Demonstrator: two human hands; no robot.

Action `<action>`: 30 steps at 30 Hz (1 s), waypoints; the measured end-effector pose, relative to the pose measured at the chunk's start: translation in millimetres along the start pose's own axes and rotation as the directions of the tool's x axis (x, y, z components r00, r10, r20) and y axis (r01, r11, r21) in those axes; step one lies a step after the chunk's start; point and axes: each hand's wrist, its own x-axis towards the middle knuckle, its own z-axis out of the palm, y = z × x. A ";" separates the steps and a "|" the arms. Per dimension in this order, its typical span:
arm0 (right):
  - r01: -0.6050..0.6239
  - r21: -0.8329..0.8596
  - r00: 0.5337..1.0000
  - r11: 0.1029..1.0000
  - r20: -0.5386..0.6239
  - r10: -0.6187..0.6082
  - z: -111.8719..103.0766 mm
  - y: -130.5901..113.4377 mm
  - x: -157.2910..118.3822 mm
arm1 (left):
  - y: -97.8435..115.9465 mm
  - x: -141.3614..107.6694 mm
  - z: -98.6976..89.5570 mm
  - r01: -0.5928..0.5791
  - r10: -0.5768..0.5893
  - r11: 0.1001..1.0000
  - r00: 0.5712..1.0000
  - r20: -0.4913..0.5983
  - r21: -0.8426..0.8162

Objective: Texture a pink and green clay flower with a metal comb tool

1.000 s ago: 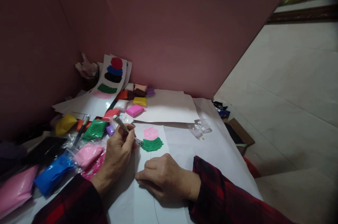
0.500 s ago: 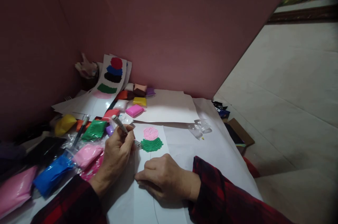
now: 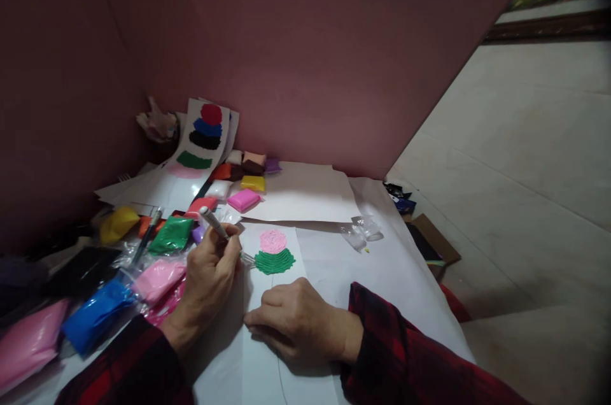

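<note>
Green clay (image 3: pixel 275 262) showed more edge as the left hand (image 3: pixel 206 277), fork (image 3: pixel 213 223) pinched, eased toward nine o'clock; the right hand (image 3: pixel 301 322) curled closed.

Left arm: it comes in from the lower left, slanting up and inward, with the sleeve (image 3: pixel 131 370) ending near the wrist (image 3: pixel 175 332).
Left hand (image 3: pixel 207 281): raised a little, fingers bent, the thumb (image 3: pixel 230 257) and the forefinger close together in a pinch grip.
Right arm: it reaches in from the lower right, more flat, its cuff (image 3: pixel 365 332) around the lower forearm.
Right hand (image 3: pixel 298 322): low, back side up, knuckles bent, fingers curled and directed to the left.
Right palm: hidden from view.
</note>
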 end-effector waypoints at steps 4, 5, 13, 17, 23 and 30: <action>0.003 0.001 1.000 1.000 0.002 -0.003 -0.3 0.2 0.3 | -1.4 -1.6 1.0 0.016 -0.015 0.999 0.999 0.050 -0.034; 0.002 -0.002 1.000 1.000 0.008 -0.002 -0.3 0.3 0.3 | -1.6 -1.8 1.3 0.016 -0.014 0.999 0.998 0.059 -0.034; 0.005 0.002 1.000 1.000 0.012 -0.005 0.2 0.5 0.0 | 0.4 -0.9 0.4 -0.047 0.045 0.998 0.998 0.037 0.049; 0.004 -0.002 1.000 1.000 0.021 -0.004 -0.5 0.3 0.7 | 3.1 -1.3 -1.4 -0.012 0.012 1.000 1.000 0.021 0.014; 0.003 0.000 1.000 1.000 0.004 -0.003 1.0 0.5 0.0 | 1.2 -2.3 0.5 0.062 -0.059 0.996 0.997 0.044 -0.057; 0.003 -0.002 1.000 1.000 -0.014 -0.003 1.2 1.0 0.2 | 1.6 -1.6 0.0 0.029 -0.029 1.000 0.999 0.040 0.007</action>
